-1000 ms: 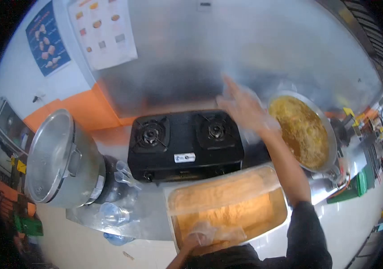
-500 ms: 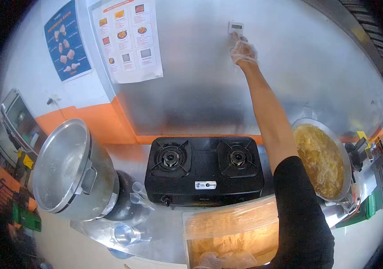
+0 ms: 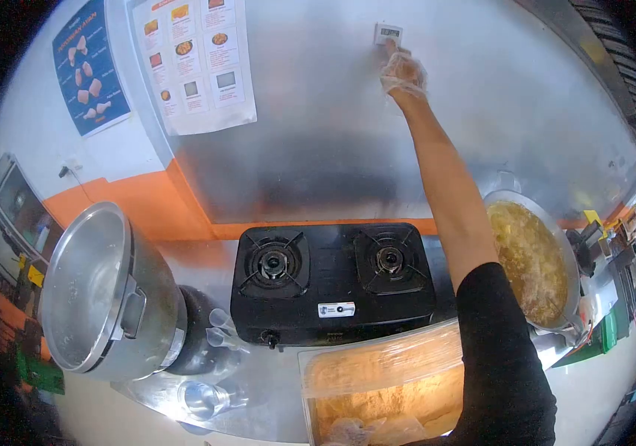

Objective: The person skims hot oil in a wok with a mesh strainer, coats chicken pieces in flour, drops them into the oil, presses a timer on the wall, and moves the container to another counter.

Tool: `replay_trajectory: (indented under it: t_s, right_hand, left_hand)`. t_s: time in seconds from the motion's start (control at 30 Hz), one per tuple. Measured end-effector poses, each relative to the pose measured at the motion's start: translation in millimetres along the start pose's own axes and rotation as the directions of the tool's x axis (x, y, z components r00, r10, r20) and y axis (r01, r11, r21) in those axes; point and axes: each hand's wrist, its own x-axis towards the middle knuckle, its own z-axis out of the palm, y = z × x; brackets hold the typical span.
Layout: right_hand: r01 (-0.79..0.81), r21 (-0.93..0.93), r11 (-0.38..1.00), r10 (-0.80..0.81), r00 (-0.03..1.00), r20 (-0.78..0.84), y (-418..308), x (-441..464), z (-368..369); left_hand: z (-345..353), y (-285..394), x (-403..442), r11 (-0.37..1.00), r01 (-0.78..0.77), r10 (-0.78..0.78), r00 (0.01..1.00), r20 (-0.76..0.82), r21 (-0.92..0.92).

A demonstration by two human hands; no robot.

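My right hand [image 3: 405, 72], in a clear plastic glove, reaches up to a small white digital timer [image 3: 388, 34] on the metal wall. One finger is stretched out to the timer's lower edge; the others look curled, and nothing is held. At the bottom edge, part of my left hand [image 3: 351, 431], also in clear plastic, is over a tray [image 3: 305, 386] of orange-tan powdery coating. Its fingers do not show clearly. Clear film [image 3: 385, 368] covers part of the tray, and my right sleeve hides its right side.
A black two-burner stove [image 3: 333, 286] stands before the wall. At right, a wide pan [image 3: 572, 279] holds bubbling oil with food. A large metal pot [image 3: 151, 327] is at left, near clear cups [image 3: 221, 320] and a metal jug [image 3: 203, 399]. Posters [image 3: 195, 67] hang on the wall.
The view has shifted slightly, so the stove and pot sit further left. My right hand stays at the timer, its finger still at the lower edge.
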Motion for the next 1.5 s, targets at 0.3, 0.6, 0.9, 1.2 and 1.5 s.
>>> replay_trajectory:
  t_s: [0.3,0.6,0.9,1.2,1.5]
  right_hand:
    - [0.041,0.007,0.999,-0.041,0.999,-0.002,-6.3,-7.2,-21.5]
    - [-0.024,-0.005,1.0,0.025,0.98,0.197,-8.3,-3.0,-27.5]
    - [-0.03,-0.006,1.0,0.03,0.985,0.172,-8.0,4.4,-26.3]
    - [-0.038,0.015,0.999,0.031,0.949,0.312,0.9,11.4,-21.8]
    - [-0.06,-0.042,0.997,0.071,0.931,0.358,-5.7,16.2,-39.5]
  left_hand:
    - [-1.1,-2.1,-7.6,1.0,-0.009,0.009,1.0,0.003,0.02]
    - [2.9,-5.5,-11.3,1.0,-0.026,0.026,1.0,-0.009,0.016]
    - [-9.9,7.5,-23.9,1.0,0.007,-0.007,1.0,0.024,0.018]
    - [-5.3,3.0,-23.4,1.0,-0.002,0.002,1.0,-0.003,-0.017]
    - [6.7,-5.6,-21.3,0.999,0.038,-0.038,0.999,0.005,-0.023]
